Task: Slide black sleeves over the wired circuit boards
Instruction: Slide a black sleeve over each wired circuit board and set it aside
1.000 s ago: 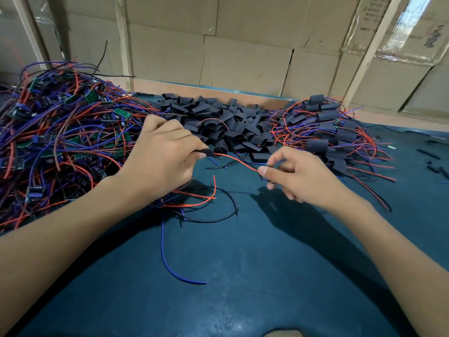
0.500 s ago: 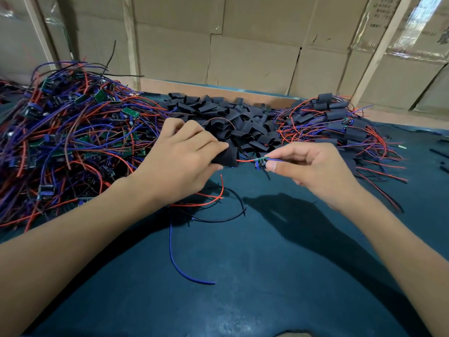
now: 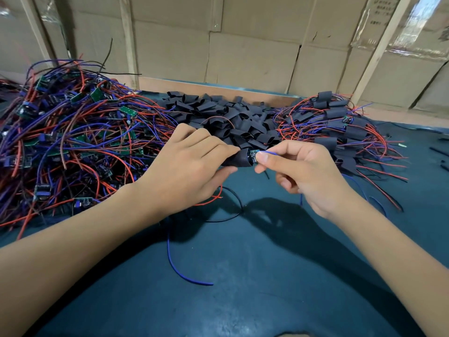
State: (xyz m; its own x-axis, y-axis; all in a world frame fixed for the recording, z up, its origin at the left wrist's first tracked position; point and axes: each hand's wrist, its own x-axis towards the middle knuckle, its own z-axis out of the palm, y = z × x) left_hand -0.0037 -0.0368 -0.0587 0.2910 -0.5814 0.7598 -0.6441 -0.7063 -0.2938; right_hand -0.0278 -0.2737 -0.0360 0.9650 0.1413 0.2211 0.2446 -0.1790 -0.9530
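Now the circuit board (image 3: 252, 155), pinched by the right hand (image 3: 306, 171), is drawn nearly fully into the black sleeve (image 3: 239, 159) gripped by the left hand (image 3: 192, 164), leaving seating almost complete.

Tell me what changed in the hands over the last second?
The black sleeve held by the left hand has slid along the red wire and now reaches the small circuit board. The right hand, pinching only wire a second ago, now pinches the wires right at the board. The piles of boards, sleeves and finished pieces look unchanged.
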